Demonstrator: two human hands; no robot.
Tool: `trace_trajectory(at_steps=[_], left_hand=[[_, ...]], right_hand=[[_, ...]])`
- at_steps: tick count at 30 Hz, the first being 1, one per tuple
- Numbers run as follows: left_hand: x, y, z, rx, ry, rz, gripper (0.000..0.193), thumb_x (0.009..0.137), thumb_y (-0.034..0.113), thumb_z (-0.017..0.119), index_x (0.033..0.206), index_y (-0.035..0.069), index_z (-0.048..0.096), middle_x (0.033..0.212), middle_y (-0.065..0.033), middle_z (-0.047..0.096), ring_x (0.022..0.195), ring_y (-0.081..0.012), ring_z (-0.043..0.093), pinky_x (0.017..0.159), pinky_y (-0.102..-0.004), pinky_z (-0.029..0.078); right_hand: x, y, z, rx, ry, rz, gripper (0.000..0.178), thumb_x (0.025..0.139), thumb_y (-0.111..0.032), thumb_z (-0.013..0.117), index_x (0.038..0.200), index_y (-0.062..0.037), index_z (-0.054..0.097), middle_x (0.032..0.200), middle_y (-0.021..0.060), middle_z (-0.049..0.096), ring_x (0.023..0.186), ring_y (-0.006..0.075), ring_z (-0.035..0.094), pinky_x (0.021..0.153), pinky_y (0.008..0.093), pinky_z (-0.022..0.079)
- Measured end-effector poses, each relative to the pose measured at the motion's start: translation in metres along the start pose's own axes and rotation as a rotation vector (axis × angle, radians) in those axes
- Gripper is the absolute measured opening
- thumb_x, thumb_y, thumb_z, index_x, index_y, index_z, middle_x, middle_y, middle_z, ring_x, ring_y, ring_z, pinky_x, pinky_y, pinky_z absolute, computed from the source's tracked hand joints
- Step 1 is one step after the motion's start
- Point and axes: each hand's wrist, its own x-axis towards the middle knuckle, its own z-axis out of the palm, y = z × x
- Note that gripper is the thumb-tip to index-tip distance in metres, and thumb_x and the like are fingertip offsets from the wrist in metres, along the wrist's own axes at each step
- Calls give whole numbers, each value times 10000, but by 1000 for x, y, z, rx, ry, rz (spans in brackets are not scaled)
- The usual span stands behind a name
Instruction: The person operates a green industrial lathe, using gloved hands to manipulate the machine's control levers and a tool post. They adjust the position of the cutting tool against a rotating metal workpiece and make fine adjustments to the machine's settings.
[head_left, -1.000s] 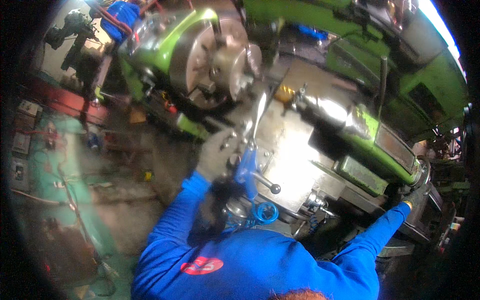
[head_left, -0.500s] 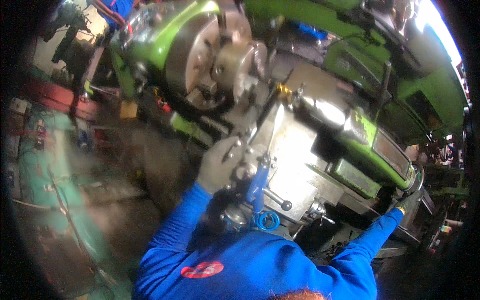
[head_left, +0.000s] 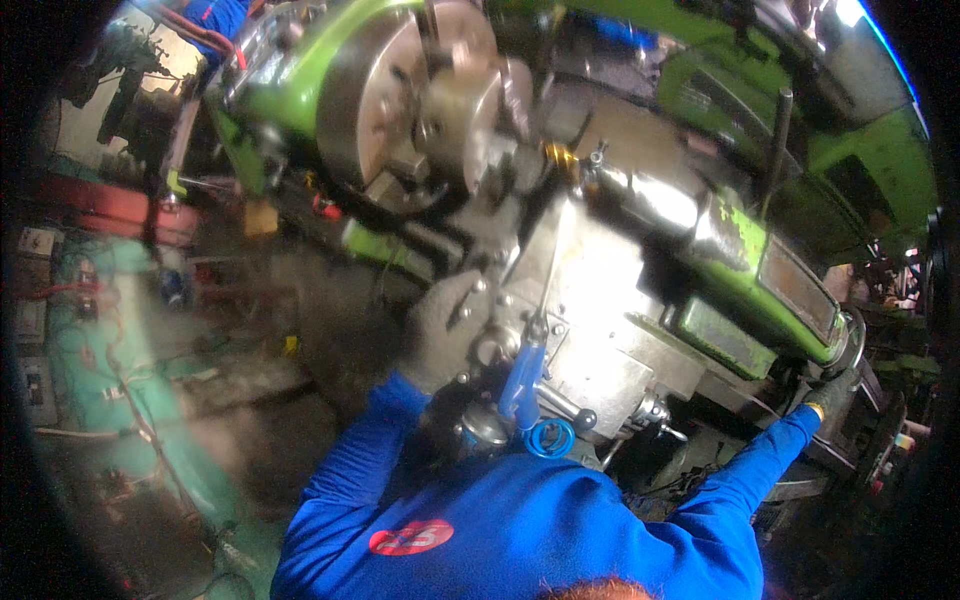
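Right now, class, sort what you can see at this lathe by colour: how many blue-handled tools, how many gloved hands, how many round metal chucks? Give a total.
Blue-handled tool: 1
Gloved hands: 2, the left hand on the lathe carriage and the right hand at the far end
Round metal chuck: 1
Total: 4

Right hand [head_left: 828, 388] (gloved) half hidden
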Motion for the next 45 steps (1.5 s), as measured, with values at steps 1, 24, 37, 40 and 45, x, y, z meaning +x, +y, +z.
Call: trace_trajectory(at_steps=[1,24,37,40,45], left_hand=[[1,0,-2,6,-53,-30,252,960,200,635,1114,0,630,984,-112,679,907,-182,635,815,-338,515],[176,-34,43,-1013,-595,-236,568,1012,251,553,1488,25,340,1218,-80,565,1088,-233,605,899,-337,527],[214,-36,125,-1462,-466,-419,137,1000,199,547,1063,81,579,913,-39,569,883,-182,551,844,-361,456],[219,-45,127,-1467,-501,-347,124,1009,190,542,1051,85,594,887,-22,567,849,-157,543,821,-337,450],[220,-43,126,-1419,-440,-365,134,1001,158,560,1095,71,598,873,-19,563,815,-142,537,783,-307,452]], right_hand=[[0,-1,4,-1,-7,-4,434,985,-326,492,1298,-29,540,1132,214,658,961,377,663,753,467,565],[29,-8,11,-100,30,-313,428,972,-311,502,1290,-28,543,1096,231,676,895,397,688,706,476,573],[49,-4,-4,-187,72,-389,451,973,-338,484,1290,-24,550,1099,225,680,901,391,689,721,472,569],[49,0,0,-171,49,-377,465,976,-354,474,1291,-21,553,1106,220,679,914,385,685,736,468,566],[54,8,0,-147,13,-340,489,980,-380,456,1292,-18,559,1118,211,678,935,375,680,760,463,561]])
